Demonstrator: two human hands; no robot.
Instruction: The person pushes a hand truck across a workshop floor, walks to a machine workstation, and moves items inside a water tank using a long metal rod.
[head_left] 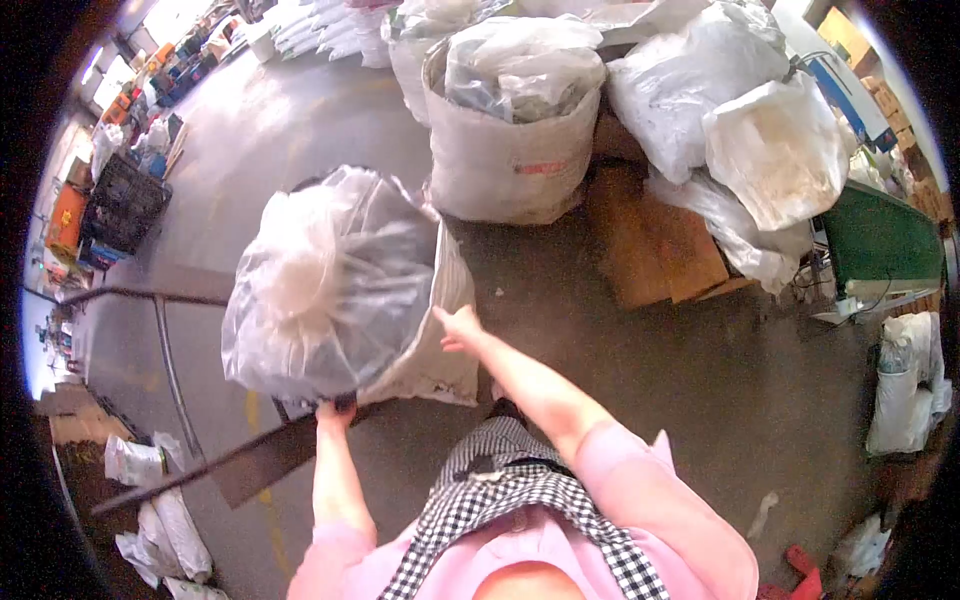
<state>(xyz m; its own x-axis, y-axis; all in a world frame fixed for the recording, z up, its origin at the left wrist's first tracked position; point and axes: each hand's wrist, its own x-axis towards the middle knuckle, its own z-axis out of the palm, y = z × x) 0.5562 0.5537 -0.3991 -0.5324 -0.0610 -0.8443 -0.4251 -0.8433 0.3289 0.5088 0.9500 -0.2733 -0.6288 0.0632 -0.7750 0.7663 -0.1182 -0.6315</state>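
- Checked apron [515, 470], nearest the camera, hangs close to the load; its loose cloth might catch if the load swung inward.
- Metal frame [175, 370], far left: its dark rails run toward the lower edge of the load and could snag thin plastic and tear it.
- White sack [455, 285], in front of the person, has a clear liner [330, 285] gathered at its mouth; uneven support could tip it, and a loose gather could let the contents out.
- Left hand [335, 412] is at the sack's lower edge, its fingers hidden; I cannot tell whether they are clamped. A weak hold there could let that side drop.
- Right hand [462, 330] has fingers bent against the sack's side, pinching or only pressing, I cannot tell; slick material could slide.
- Full sack [505, 165] stands just beyond; a knock could unsettle it.
- Piled bags [700, 85], right, could slump over the cardboard [650, 240] if bumped.
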